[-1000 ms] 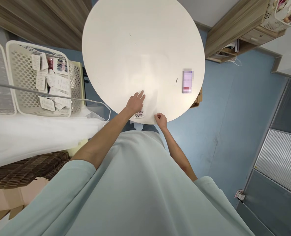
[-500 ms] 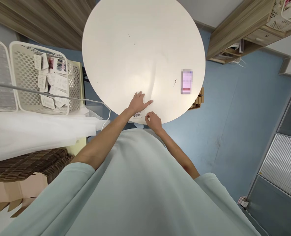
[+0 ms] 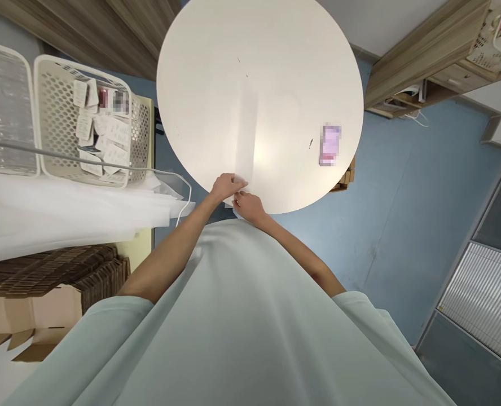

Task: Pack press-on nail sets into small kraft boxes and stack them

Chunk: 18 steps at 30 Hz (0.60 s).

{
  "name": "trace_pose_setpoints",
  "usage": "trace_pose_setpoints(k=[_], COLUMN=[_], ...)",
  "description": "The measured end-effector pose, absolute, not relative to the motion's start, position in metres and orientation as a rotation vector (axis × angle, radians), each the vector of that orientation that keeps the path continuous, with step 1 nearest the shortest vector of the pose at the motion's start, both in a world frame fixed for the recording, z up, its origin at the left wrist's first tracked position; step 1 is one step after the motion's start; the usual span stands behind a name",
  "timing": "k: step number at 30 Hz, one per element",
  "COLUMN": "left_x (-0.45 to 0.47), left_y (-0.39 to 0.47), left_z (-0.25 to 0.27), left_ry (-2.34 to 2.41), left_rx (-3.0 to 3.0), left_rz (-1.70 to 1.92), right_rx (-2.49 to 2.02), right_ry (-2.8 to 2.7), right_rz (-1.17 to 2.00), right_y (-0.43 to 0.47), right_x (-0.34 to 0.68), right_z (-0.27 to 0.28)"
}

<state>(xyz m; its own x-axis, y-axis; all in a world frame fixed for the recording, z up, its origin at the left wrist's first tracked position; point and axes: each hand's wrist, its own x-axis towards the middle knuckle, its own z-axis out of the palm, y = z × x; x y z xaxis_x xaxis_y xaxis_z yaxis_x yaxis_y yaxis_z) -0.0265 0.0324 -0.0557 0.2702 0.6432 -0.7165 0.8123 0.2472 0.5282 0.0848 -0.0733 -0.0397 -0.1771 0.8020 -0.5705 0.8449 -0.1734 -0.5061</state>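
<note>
With twelve o'clock pointing away from the person and the hands at the dial's centre, the right hand point(image 3: 249, 206) has its fingers curled in. The left hand point(image 3: 225, 187) is bent low beside it, thumb stretched towards it. I cannot tell whether either grips anything; any small thing there is hidden beneath or between the fingers. Both work at the near rim of the smooth, round, off-white table point(image 3: 293, 67), so a loosened piece could slip over the edge; the crowded fingers could also catch each other.

At eight o'clock are layered, ridged brown cardboard flats point(image 3: 56, 270); at nine, limp white sheeting point(image 3: 73, 208). A faint grey band, film or shadow, runs towards twelve. At two lies a blurred, lilac rectangular slab point(image 3: 330, 145); at ten, a perforated cream plastic basket point(image 3: 56, 113) of small white cards point(image 3: 115, 129).
</note>
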Motion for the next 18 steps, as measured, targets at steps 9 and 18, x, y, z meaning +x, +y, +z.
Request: trace_pose_setpoints(k=[9, 18], left_x=[-0.048, -0.053], left_y=[0.017, 0.010], left_z=[-0.075, -0.084], left_ry=[1.568, 1.574], left_rx=[1.493, 1.525], left_rz=[-0.286, -0.290], right_rx=[2.031, 2.508], right_ry=[1.857, 1.405], right_rz=[-1.387, -1.371], right_y=[-0.068, -0.078], right_x=[0.073, 0.104], right_z=[-0.058, -0.053])
